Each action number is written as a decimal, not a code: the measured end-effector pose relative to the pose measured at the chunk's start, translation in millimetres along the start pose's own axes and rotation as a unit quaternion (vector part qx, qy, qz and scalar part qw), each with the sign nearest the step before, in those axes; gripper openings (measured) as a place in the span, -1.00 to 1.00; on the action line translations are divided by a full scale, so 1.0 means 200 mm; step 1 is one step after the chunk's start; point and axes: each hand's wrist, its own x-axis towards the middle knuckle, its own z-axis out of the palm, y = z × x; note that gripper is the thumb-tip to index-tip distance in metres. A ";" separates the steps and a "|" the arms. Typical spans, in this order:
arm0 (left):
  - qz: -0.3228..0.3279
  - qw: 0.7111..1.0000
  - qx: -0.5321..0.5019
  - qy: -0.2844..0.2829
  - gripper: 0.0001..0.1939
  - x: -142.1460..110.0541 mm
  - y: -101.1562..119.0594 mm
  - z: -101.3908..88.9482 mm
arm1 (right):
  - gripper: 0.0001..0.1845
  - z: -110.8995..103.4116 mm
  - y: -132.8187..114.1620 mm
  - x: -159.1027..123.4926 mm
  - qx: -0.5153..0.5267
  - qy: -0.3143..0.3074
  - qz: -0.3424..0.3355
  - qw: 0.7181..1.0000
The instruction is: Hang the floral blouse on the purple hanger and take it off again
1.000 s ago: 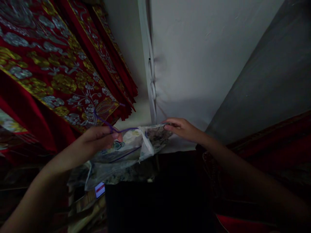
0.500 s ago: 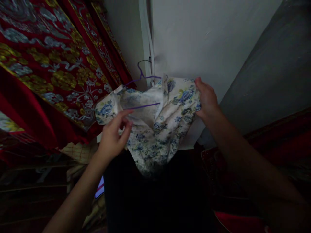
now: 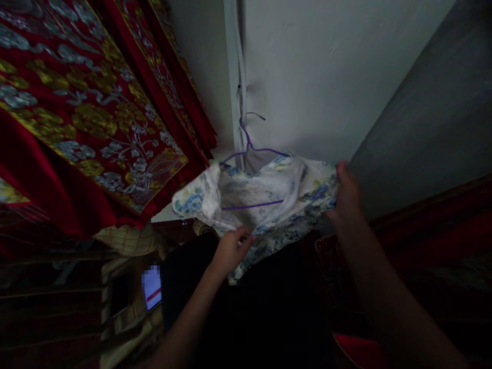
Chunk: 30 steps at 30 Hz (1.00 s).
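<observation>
A white blouse point(image 3: 269, 233) with blue and yellow-green flowers hangs on a thin purple hanger point(image 3: 249, 146). The hanger's bottom bar shows through the wide neck opening, and its hook stands free in front of the wall, below a small nail. My left hand point(image 3: 230, 251) pinches the front neckline near its middle. At the other side, my right hand point(image 3: 348, 197) grips the end of the sleeve, thumb on top and the other fingers partly hidden. The blouse's lower part is bunched and dips into shadow.
Red cloth point(image 3: 96, 102) with gold and silver embroidery hangs at the left. Behind the blouse is a pale wall point(image 3: 326, 66) with a white cable point(image 3: 240, 51) running down it. A lit phone point(image 3: 151, 289) lies on a wooden seat at lower left, near a checked cloth point(image 3: 128, 241).
The blouse and hanger have come down and to the right, and the hook has left the nail. My left hand has moved right and down onto the neckline; my right hand keeps the sleeve.
</observation>
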 end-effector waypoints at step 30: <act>-0.042 0.940 -0.279 0.190 -0.54 -0.32 -0.07 0.33 | -0.67 -0.22 0.74 -0.94 -0.228 -0.301 0.056 0.924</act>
